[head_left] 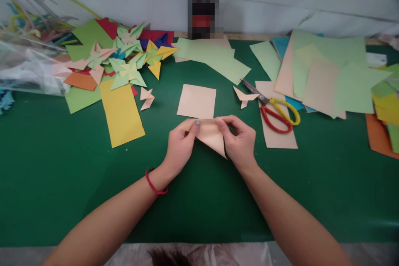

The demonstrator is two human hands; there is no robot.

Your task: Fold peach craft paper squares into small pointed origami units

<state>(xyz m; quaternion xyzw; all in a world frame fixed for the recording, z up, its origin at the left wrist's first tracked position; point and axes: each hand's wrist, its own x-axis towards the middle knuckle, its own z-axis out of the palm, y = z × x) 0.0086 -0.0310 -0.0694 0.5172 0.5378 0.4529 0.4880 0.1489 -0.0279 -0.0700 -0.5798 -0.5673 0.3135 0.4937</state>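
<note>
Between my two hands is a folded pale pink sheet of paper (213,138), its lower part hanging as a triangle. My left hand (183,143) pinches its upper left edge between thumb and fingers, and my right hand (239,139) pinches the upper right. Just beyond lies a flat pale pink paper square (197,101). One small folded pink paper piece (147,98) rests to the left of it. Another folded pink piece (245,97) sits to the right, against the tips of scissors (276,112) with red and yellow handles.
The scissors lie on a pink paper strip (277,133). A yellow paper rectangle (123,114) is at left, below a pile of folded paper stars (127,66). Green sheets (205,56) lie at the back, with stacked sheets (327,75) at right. A clear plastic bag (31,62) stands far left.
</note>
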